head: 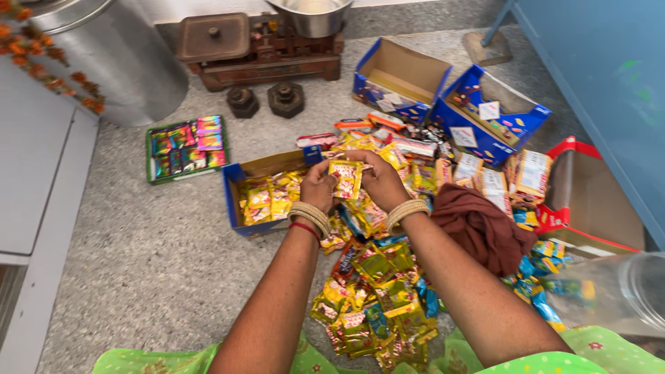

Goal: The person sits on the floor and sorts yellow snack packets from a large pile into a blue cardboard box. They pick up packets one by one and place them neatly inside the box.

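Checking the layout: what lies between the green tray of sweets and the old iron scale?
In the head view, bare speckled floor and two dark iron weights lie between the green tray and the scale.

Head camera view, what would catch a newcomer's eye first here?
First the two hands, left hand and right hand, meeting mid-frame around a small yellow packet above a heap of shiny yellow sachets on the speckled floor. Just left of them sits a blue box partly filled with the same packets. At the top stands a rusty balance scale with two iron weights before it.
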